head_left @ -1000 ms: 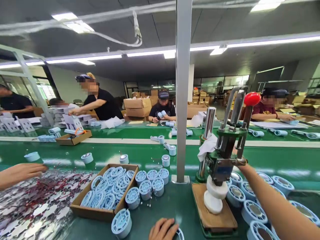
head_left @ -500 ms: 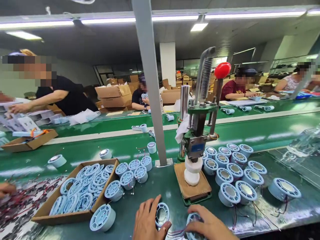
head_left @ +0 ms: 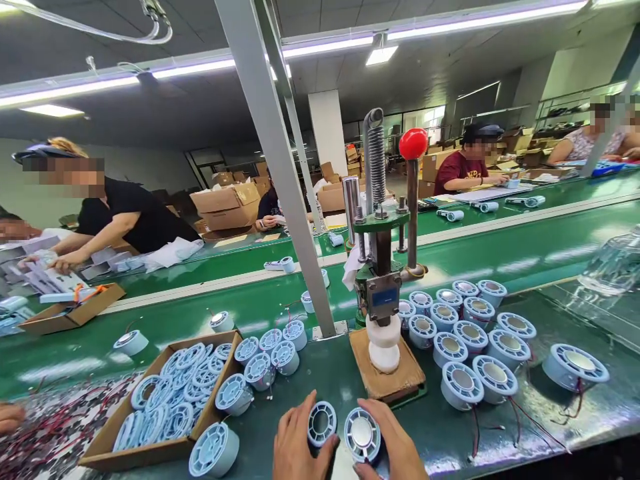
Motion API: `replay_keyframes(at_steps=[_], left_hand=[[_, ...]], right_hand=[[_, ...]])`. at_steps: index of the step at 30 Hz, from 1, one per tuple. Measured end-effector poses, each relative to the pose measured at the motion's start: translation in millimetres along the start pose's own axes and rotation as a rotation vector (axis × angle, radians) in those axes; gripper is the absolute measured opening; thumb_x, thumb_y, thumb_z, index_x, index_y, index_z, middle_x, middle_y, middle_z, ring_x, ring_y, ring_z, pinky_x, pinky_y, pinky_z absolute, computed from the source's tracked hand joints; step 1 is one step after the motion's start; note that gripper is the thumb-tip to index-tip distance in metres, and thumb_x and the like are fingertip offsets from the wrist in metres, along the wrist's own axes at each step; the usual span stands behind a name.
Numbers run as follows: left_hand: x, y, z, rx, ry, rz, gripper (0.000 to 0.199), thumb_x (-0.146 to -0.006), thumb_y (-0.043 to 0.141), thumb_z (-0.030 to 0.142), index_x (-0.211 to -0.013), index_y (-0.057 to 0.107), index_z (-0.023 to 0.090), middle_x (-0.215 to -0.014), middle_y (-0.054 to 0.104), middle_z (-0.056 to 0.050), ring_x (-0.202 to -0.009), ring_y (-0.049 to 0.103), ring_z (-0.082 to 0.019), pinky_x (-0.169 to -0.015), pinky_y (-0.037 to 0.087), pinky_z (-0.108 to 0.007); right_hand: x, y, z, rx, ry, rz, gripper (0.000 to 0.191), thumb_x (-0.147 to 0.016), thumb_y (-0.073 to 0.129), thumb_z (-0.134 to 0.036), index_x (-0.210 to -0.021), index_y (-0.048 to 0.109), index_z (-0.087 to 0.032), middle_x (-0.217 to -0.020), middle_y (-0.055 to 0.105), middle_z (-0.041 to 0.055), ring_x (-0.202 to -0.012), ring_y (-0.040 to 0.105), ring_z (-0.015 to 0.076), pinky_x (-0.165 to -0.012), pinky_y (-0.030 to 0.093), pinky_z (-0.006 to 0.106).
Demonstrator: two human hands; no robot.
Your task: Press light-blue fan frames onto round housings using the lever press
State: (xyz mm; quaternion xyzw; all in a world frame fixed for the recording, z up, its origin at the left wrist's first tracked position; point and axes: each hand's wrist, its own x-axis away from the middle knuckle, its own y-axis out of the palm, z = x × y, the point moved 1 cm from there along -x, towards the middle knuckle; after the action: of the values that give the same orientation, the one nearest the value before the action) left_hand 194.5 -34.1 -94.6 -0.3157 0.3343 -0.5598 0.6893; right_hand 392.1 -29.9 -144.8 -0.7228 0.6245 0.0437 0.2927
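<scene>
My left hand pinches a light-blue spoked ring between thumb and fingers, its open middle showing dark. Beside it, my right hand grips a round light-blue motor housing with a silver disc at its centre, face tilted up at me. The two parts are close together but apart, above the green bench. Just beyond them stands a hand press with a red knob and white round pads over a brown board. A cardboard box of similar blue rings lies to the left.
Several housings with silver discs and trailing wires stand right of the press. More blue housings line the box's right side. A grey post rises behind. Wires lie heaped at left, near another person's hand. Co-workers sit across the green conveyor.
My right hand has lifted and turned the housing so its silver disc shows, bringing it nearer the ring. My left hand keeps its hold on the ring. The head view has shifted slightly.
</scene>
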Motion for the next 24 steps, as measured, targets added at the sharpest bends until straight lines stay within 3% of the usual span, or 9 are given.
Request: replay_keyframes(at_steps=[2, 5, 8, 13, 19, 21, 24], left_hand=[[-3.7, -7.9, 4.2, 0.182, -0.025, -0.041, 0.065, -0.080, 0.058, 0.037, -0.142, 0.044, 0.019, -0.129, 0.064, -0.011, -0.117, 0.059, -0.028, -0.103, 0.046, -0.045], [-2.3, -14.7, 20.9, 0.322, 0.115, -0.175, 0.079, -0.077, 0.062, 0.031, -0.149, 0.031, 0.024, -0.133, 0.061, -0.008, -0.116, 0.061, -0.023, -0.104, 0.047, -0.036], [2.3, -14.9, 46.2, 0.215, 0.252, -0.298, 0.086, -0.064, 0.062, 0.013, -0.146, 0.040, 0.031, -0.133, 0.062, -0.003, -0.124, 0.055, -0.024, -0.107, 0.045, -0.035], [-1.0, -18.3, 71.9, 0.123, 0.219, -0.381, 0.092, -0.057, 0.052, 0.007, -0.145, 0.042, 0.031, -0.137, 0.057, -0.004, -0.128, 0.052, -0.023, -0.109, 0.043, -0.037], [-5.0, -24.2, 65.2, 0.175, 0.194, -0.401, 0.089, -0.057, 0.053, 0.006, -0.142, 0.045, 0.033, -0.147, 0.049, -0.001, -0.135, 0.046, -0.024, -0.115, 0.037, -0.042], [-1.6, -16.0, 57.3, 0.226, 0.211, -0.390, 0.082, -0.064, 0.057, 0.011, -0.142, 0.044, 0.032, -0.148, 0.048, -0.001, -0.137, 0.044, -0.025, -0.116, 0.035, -0.042], [7.7, 9.3, 41.9, 0.324, 0.244, -0.333, 0.068, -0.082, 0.055, 0.033, -0.147, 0.038, 0.023, -0.154, 0.040, -0.006, -0.142, 0.037, -0.027, -0.117, 0.032, -0.041]], right_hand=[[-4.3, 7.0, 4.8, 0.010, 0.009, 0.000, 0.075, -0.060, 0.062, -0.007, -0.134, 0.052, -0.019, -0.133, 0.058, 0.0092, -0.123, 0.057, 0.0240, -0.105, 0.045, 0.029], [-6.0, 11.9, 10.5, 0.002, -0.024, 0.033, 0.075, -0.063, 0.062, -0.011, -0.137, 0.048, -0.018, -0.133, 0.058, 0.0083, -0.121, 0.059, 0.0222, -0.105, 0.046, 0.027], [-4.0, 12.4, 13.6, -0.022, -0.054, 0.053, 0.077, -0.066, 0.060, -0.015, -0.141, 0.043, -0.017, -0.136, 0.056, 0.0081, -0.124, 0.057, 0.0209, -0.105, 0.046, 0.026], [-3.2, 10.4, 11.6, -0.014, -0.033, 0.045, 0.075, -0.068, 0.060, -0.020, -0.141, 0.044, -0.017, -0.138, 0.054, 0.0094, -0.126, 0.055, 0.0236, -0.105, 0.046, 0.029], [-7.3, 2.4, 1.3, 0.040, 0.046, -0.021, 0.079, -0.065, 0.063, -0.016, -0.142, 0.045, -0.015, -0.139, 0.053, 0.0113, -0.127, 0.054, 0.0260, -0.106, 0.046, 0.031], [-7.2, 2.4, 0.3, 0.045, 0.044, -0.049, 0.079, -0.067, 0.063, -0.016, -0.143, 0.044, -0.014, -0.141, 0.052, 0.0121, -0.129, 0.052, 0.0259, -0.107, 0.044, 0.033], [-4.6, 7.4, 4.0, 0.109, -0.018, -0.089, 0.076, -0.071, 0.056, -0.011, -0.146, 0.040, -0.012, -0.143, 0.049, 0.0123, -0.131, 0.049, 0.0243, -0.110, 0.042, 0.034]])
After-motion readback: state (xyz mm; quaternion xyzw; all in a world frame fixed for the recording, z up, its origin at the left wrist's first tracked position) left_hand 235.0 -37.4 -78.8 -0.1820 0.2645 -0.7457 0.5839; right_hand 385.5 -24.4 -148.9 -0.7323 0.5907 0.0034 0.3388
